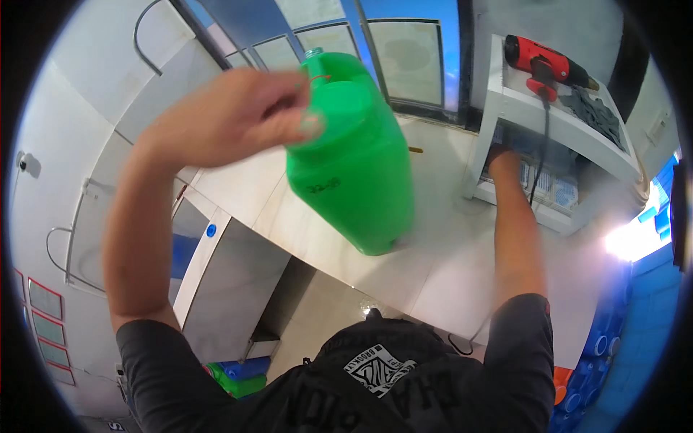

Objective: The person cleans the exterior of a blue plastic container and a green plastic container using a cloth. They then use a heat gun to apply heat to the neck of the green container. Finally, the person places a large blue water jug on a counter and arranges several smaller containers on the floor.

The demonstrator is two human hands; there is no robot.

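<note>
A green plastic jug stands on the tiled counter, with dark handwritten marks on its side. Its broad green cap faces me, and a smaller clear spout cap rises behind. My left hand, blurred, is at the left of the broad cap with thumb and fingers by its rim; whether it grips is unclear. My right hand reaches into the lower level of a white shelf unit, near small packs. The shadow there hides its fingers.
A red heat gun lies on the shelf top beside a grey cloth, its cord hanging down in front. Blue water jugs stand low at right. A white cabinet is below left.
</note>
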